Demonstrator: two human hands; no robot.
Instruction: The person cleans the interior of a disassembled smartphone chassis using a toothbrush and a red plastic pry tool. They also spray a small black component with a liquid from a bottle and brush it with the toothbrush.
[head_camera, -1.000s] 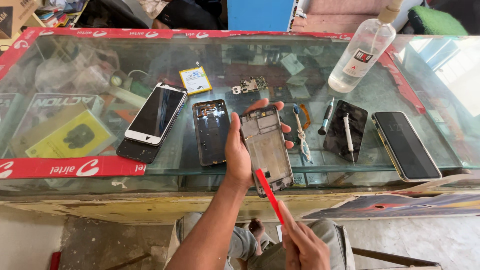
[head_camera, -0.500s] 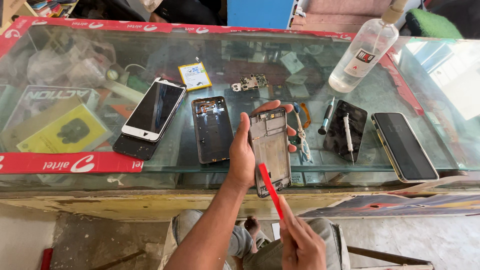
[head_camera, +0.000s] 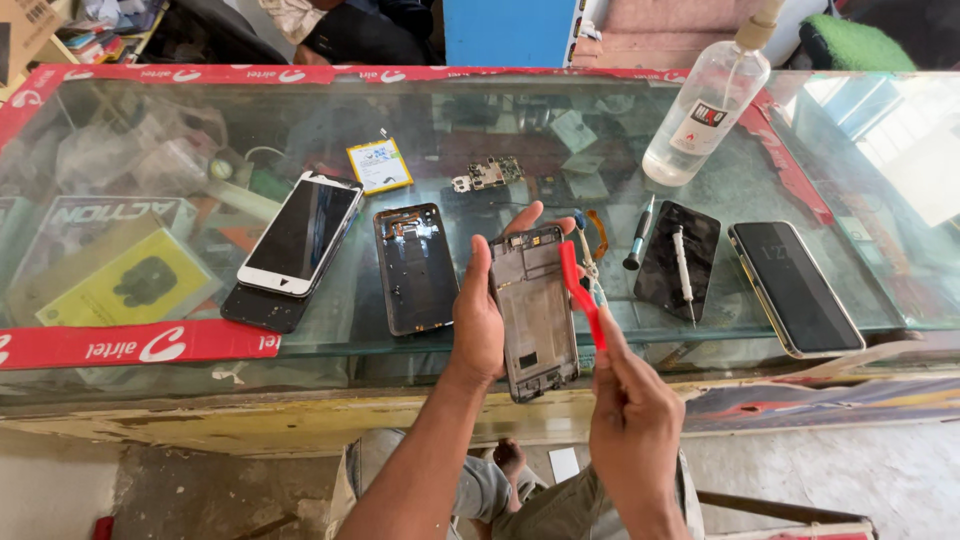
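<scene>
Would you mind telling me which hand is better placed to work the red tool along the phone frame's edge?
Probably the right hand: it already grips the red tool, whose tip lies at the frame's right edge. The left hand is busy holding the frame.

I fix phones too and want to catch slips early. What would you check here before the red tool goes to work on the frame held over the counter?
1. Left hand grips the phone frame firmly by its side: ok.
2. Right hand holds the red pry tool with its tip at the frame's right edge: ok.
3. Tip seated in a seam: cannot tell.
4. Frame held above the glass counter, not resting on it: ok.
5. Screwdriver within reach: ok.
</scene>
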